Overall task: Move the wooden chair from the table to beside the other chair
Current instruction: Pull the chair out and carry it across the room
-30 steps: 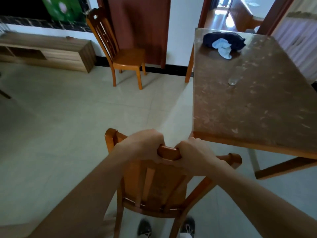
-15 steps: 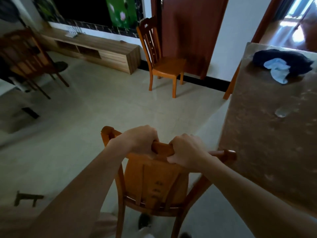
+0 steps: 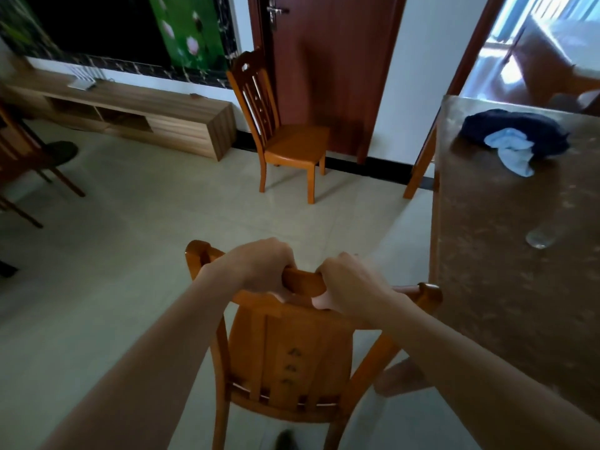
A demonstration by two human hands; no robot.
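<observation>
An orange wooden chair (image 3: 292, 352) is right in front of me, its backrest towards me and its right post close to the table edge. My left hand (image 3: 259, 267) and my right hand (image 3: 350, 284) both grip its top rail, side by side. Its seat and legs are mostly hidden behind the backrest and my arms. The other wooden chair (image 3: 285, 138) stands across the floor by the brown door, facing right. The brown table (image 3: 519, 271) fills the right side.
A low wooden TV cabinet (image 3: 146, 118) runs along the far wall on the left. Dark chairs (image 3: 19, 157) stand at the left edge. On the table lie a dark and light-blue cloth (image 3: 513, 141) and a clear glass (image 3: 539, 238). Tiled floor lies between the two chairs.
The view has swung left and forward: the table has slid to the right and the far chair sits nearer the middle. Both hands keep their grip on the rail.
</observation>
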